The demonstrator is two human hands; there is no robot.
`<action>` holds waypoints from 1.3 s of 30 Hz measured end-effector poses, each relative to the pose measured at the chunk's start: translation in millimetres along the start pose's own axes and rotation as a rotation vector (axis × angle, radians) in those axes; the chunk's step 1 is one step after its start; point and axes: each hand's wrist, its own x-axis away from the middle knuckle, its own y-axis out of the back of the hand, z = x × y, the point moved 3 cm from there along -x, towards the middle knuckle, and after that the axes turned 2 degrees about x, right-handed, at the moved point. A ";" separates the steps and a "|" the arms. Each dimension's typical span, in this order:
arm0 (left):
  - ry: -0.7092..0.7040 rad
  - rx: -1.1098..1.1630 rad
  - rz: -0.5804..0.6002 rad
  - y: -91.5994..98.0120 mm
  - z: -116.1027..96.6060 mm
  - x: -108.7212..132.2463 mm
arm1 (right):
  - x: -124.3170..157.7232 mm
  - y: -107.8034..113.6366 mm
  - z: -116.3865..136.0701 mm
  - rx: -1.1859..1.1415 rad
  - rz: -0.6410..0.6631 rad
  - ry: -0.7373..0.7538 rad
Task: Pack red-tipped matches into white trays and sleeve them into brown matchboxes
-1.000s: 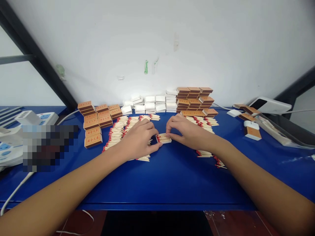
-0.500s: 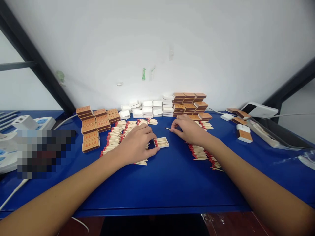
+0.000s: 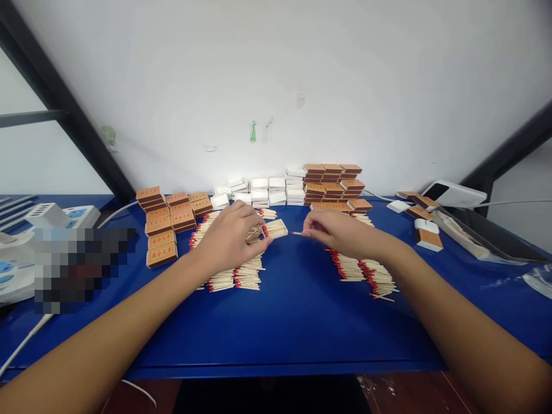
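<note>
My left hand (image 3: 235, 236) is closed on the left end of a white matchbox tray (image 3: 282, 230), which tilts a little above the table. Red-headed matches (image 3: 272, 228) lie side by side inside it. Just right of the tray, my right hand (image 3: 334, 233) pinches a single match (image 3: 296, 233) between thumb and finger, its head pointing toward the tray. Rows of loose matches (image 3: 248, 276) spread beneath and beside my left hand. Another pile of matches (image 3: 350, 268) lies under my right wrist, partly hidden by it.
Orange matchboxes (image 3: 160, 224) are stacked at the left, more brown-sided boxes (image 3: 332, 190) at the back right. White trays (image 3: 260, 190) line the wall between them. A power strip (image 3: 84, 218) stands far left; a white device (image 3: 455, 192) and loose boxes (image 3: 429, 238) sit right.
My left hand has lifted and tilted the tray, shifting slightly left and away from me. My right hand has come a little lower, keeping the match pinched near the tray.
</note>
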 end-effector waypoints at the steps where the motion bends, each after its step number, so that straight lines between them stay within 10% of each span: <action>1: 0.011 -0.017 -0.014 2.4 3.3 -0.8 | 2.8 -4.2 9.1 -0.020 0.042 0.011; 10: 0.051 -0.056 -0.086 5.6 9.9 -1.7 | 24.5 -36.5 85.5 -0.120 0.189 0.205; 27: 0.026 -0.061 -0.047 0.5 5.2 -0.4 | 30.7 -67.4 122.7 0.014 0.006 0.356; 39: -0.003 -0.024 -0.049 -1.6 2.6 0.2 | 28.9 -78.3 132.4 0.114 0.105 0.388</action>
